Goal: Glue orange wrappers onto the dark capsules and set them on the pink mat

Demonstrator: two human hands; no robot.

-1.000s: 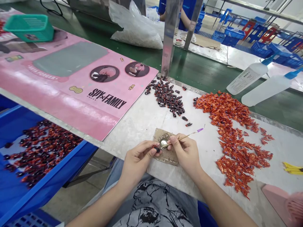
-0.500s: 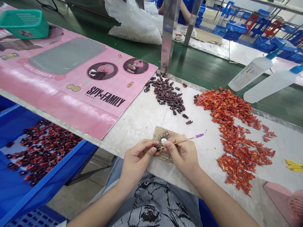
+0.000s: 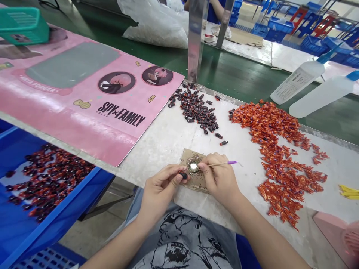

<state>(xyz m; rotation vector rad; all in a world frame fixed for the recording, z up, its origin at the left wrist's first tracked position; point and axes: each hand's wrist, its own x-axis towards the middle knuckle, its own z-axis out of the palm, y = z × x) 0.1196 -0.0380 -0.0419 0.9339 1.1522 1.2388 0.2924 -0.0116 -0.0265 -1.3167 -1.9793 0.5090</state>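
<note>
My left hand (image 3: 159, 186) pinches a small dark piece (image 3: 183, 175) at the front edge of the white table (image 3: 165, 140). My right hand (image 3: 220, 178) grips a thin stick with a purple end (image 3: 224, 163), its tip dipped at a small shiny blob (image 3: 193, 167) on a brown cardboard scrap (image 3: 196, 181). Beyond the scrap lies a pile of small dark pieces (image 3: 198, 110). To the right spreads a heap of orange-red pieces (image 3: 280, 157).
A pink printed sheet (image 3: 84, 93) covers the table's left. A blue bin (image 3: 33, 186) of dark-red pieces sits lower left. Two white squeeze bottles (image 3: 303, 84) lie on the green belt. A metal post (image 3: 195, 41), a plastic bag (image 3: 157, 24) and another person stand behind.
My right hand has drawn the stick's tip back from the dark piece to the shiny blob on the cardboard. My left hand stays put with the piece.
</note>
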